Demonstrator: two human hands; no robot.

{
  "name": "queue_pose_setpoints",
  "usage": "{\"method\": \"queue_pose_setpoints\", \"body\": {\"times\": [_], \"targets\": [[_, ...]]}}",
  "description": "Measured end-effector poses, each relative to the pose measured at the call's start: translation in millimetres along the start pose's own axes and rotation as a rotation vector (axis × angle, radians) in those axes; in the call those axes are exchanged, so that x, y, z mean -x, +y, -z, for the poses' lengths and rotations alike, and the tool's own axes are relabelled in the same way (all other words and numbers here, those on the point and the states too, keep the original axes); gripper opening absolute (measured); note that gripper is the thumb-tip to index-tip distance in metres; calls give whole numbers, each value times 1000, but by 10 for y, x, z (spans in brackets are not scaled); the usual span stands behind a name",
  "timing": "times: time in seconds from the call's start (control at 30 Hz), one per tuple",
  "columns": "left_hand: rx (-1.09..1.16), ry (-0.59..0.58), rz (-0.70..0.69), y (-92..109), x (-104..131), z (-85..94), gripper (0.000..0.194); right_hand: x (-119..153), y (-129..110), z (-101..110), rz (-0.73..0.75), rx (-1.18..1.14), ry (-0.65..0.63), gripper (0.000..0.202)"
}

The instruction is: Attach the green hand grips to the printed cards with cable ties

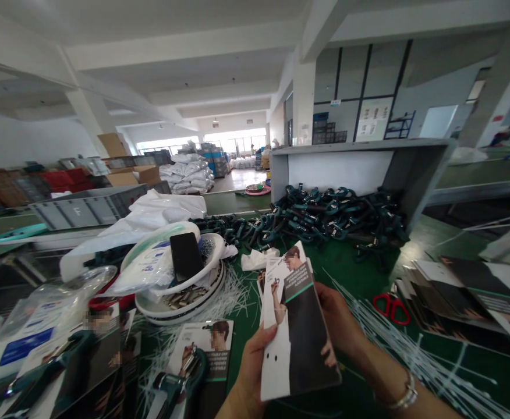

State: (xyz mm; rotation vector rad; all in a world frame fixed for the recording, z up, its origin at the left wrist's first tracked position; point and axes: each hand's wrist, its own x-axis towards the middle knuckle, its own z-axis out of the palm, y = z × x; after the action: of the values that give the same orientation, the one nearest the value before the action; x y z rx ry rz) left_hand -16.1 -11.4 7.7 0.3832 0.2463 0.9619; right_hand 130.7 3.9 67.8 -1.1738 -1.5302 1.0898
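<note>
Between my hands stands a printed packaging card (301, 331), white and dark grey with a teal line, perhaps with more cards behind it. My left hand (252, 361) grips its lower left edge, thumb on the front. On the right side, my right hand (340, 323) is closed round the edge and back; its fingertips are hidden. To the left, a teal and black hand gripper with a metal spring (183, 378) lies on another card (218, 349). Farther left, another hand gripper (48, 369) rests on a pile of cards (91, 372).
A heap of hand grippers (325, 218) spills from a grey bin (429, 180). Red-handled scissors (390, 308) lie beside loose white cable ties (429, 355) and stacked cards (460, 302). White bowls (211, 273) hold metal parts, a bag and a black phone (185, 256).
</note>
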Motion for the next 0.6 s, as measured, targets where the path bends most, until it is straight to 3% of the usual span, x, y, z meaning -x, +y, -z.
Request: {"method": "queue_pose_setpoints", "body": {"times": [0.1,0.23,0.33,0.5,0.6], "targets": [[127,-27,23,-46,-8,50,16,64,-23,-14,99,282,-48,19],[241,93,-26,-71,73,54,17,132,-106,-18,252,652,-134,21],[317,95,-48,-77,143,69,20,118,-163,-22,333,771,-189,19],[367,-33,3,-78,131,193,20,106,-226,-19,362,894,-251,17],[342,-15,-20,-78,103,269,21,108,-251,-3,367,922,-281,19]]}}
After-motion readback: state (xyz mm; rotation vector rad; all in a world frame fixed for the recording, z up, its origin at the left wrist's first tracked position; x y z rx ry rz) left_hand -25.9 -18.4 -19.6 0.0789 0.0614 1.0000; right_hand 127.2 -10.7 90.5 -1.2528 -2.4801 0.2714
